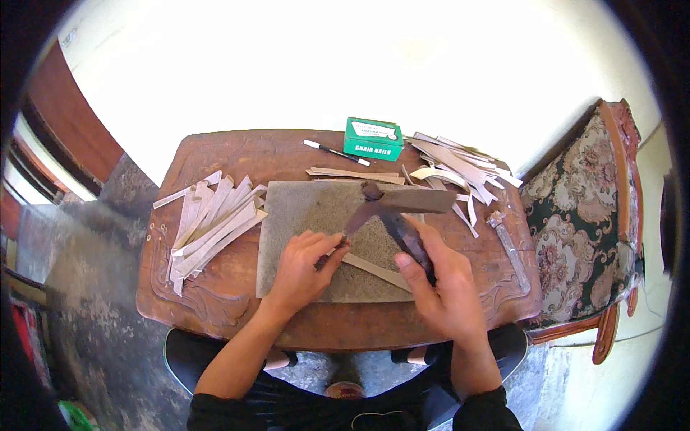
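Observation:
My right hand point(445, 287) is wrapped round the dark handle of a hammer point(417, 200), held over a grey stone slab point(287, 215). One end of its brown metal head reaches down to the fingertips of my left hand point(300, 269). Those fingers are pinched together at the slab's middle; whatever small thing sits between them is hidden by the fingers and the hammer. From beside the left fingertips a pale narrow strip point(377, 271) runs across the slab toward my right hand.
On the carved wooden table point(302, 332), cut strips point(215, 226) lie piled left, with more strips point(460, 161) back right. A green nail box point(374, 140) and a marker point(336, 153) stand behind the slab. A chisel-like tool point(509, 251) lies right, near a floral chair point(578, 215).

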Demonstrator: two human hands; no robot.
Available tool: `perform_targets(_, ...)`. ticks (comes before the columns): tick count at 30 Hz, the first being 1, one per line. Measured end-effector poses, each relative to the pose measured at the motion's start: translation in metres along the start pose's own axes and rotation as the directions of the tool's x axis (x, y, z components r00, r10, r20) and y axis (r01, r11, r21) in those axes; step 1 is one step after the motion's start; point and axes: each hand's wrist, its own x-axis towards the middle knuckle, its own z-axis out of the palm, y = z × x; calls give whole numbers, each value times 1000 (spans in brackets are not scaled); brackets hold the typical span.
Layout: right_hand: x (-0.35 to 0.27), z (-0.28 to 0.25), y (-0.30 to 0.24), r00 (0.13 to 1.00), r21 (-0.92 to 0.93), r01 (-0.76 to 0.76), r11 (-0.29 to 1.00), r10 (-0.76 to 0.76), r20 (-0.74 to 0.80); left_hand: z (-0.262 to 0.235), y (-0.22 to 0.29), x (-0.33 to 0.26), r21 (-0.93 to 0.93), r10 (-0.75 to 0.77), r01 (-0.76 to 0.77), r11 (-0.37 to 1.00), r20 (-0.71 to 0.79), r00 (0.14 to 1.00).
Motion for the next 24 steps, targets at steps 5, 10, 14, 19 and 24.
perform_targets(5, 3, -1, -2, 1000, 24, 9, 1000, -9, -5, -1, 1, 0, -8, -17, 17, 1000, 11, 1000)
perform_targets(10, 3, 0, -6, 1000, 12, -11, 1000, 11, -16, -2, 2, 0, 4, -20, 20, 1000, 14, 1000)
perform_targets(14, 5, -1, -7, 1000, 5, -16, 1000, 16, 13, -1, 0, 0, -21, -19, 19, 1000, 2, 1000)
perform_targets(19, 4, -4, -11, 999, 21, 3, 1000, -2, -48, -1, 2, 0, -7, 8, -8, 1000, -11, 1000)
perform_targets(24, 6, -3, -4, 999, -33, 22, 999, -20, 36, -1, 1, 1, -14, -14, 14, 1000, 16, 1000)
